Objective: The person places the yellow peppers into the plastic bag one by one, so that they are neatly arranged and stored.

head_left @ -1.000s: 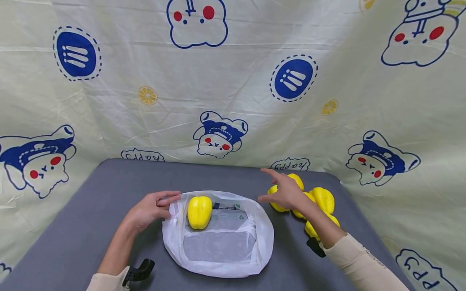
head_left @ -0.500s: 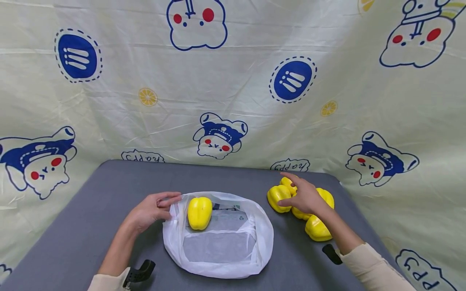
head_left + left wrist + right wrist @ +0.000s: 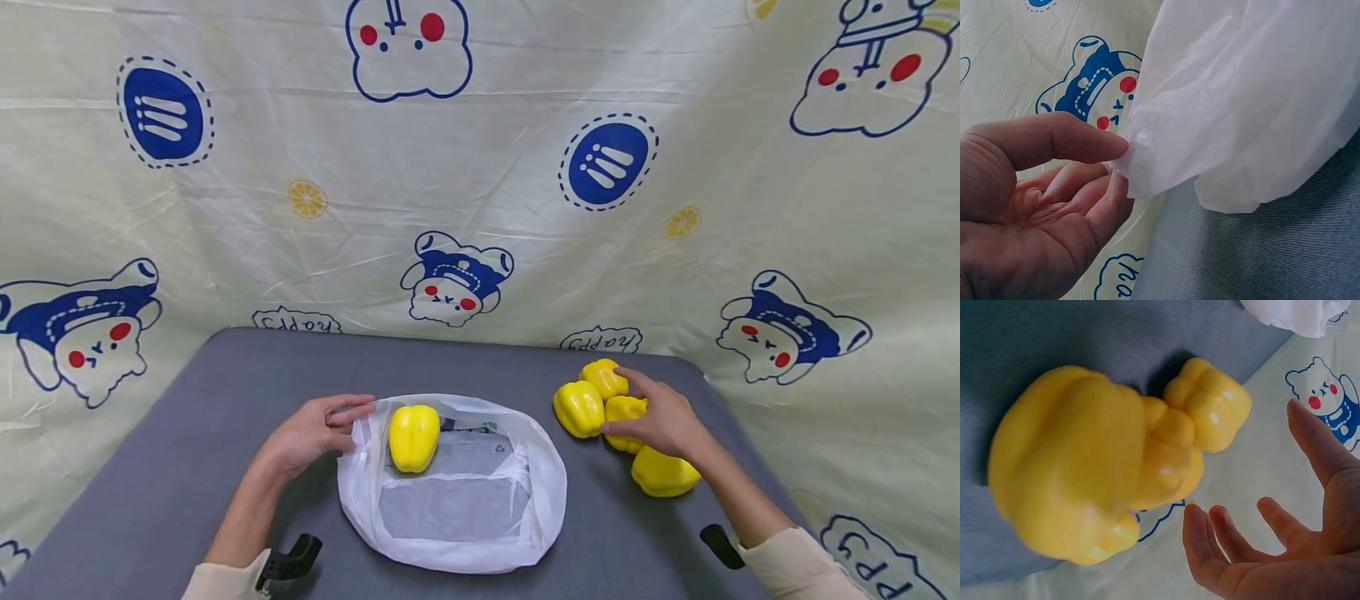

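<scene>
A: Where's the R hand (image 3: 663, 419) re: the cluster of yellow peppers (image 3: 579, 408)?

B: At the cluster, R part of the table (image 3: 450, 365). Fingers spread, nothing held; R wrist view shows a gap btwn fingertips & peppers. Min. 4 visible; can't tell if the hand hides another.

A: And the L hand (image 3: 303, 435)?

B: Opp. side of the white bag (image 3: 450, 557), thumb & fingers pinching its L rim. Well apart from the cluster, so R is by far the nearer.

A: So the bag's btwn the hands?

B: Yep. Cluster lies R of it & a bit farther from the person. Mouth faces up; one inside pepper (image 3: 414, 439) sits toward the far L, long axis approx. near–far.

A: Axes in the cluster?

B: Nearest pepper (image 3: 663, 473) lies approx. L–R. Leftmost one slants far-L to near-R. Others partly covered, can't tell.

A: Edges, room?

B: Far pepper (image 3: 602, 381) is just inside the table's far edge, by the hanging sheet (image 3: 465, 179). Bare strip btwn cluster & bag's R rim; inside the bag, more room R & near side.
</scene>
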The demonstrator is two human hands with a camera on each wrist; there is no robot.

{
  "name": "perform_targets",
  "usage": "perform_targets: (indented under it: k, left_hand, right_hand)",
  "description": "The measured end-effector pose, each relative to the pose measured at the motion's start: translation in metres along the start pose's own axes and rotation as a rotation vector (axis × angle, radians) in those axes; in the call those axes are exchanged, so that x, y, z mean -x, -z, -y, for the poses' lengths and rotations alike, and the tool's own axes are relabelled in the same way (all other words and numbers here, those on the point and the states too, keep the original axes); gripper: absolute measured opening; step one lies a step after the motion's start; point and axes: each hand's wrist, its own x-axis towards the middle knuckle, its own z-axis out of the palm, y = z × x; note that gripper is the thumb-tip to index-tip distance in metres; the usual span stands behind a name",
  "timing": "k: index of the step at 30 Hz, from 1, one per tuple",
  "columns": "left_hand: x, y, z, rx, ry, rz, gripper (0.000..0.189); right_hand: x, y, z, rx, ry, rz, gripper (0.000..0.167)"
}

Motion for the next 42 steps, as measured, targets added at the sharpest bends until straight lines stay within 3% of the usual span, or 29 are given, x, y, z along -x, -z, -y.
perform_targets:
  k: [5,19,35,42]
  left_hand:
    - [0.0,-0.001,0.0,0.006,0.001,-0.002,0.071]
    - [-0.001,-0.001,-0.001,0.003,0.0,-0.012,0.071]
    - [-0.002,-0.002,0.0,-0.013,-0.007,-0.022,0.071]
    - [0.0,-0.003,-0.001,-0.029,-0.019,-0.011,0.073]
  right_hand:
    - [0.008,0.003,-0.013,0.017,-0.046,0.006,0.101]
    - [0.026,0.007,-0.045,0.066,-0.063,-0.033,0.097]
    - [0.038,-0.01,-0.068,0.118,-0.112,-0.057,0.101]
    - [0.039,-0.014,-0.074,0.107,-0.162,-0.027,0.103]
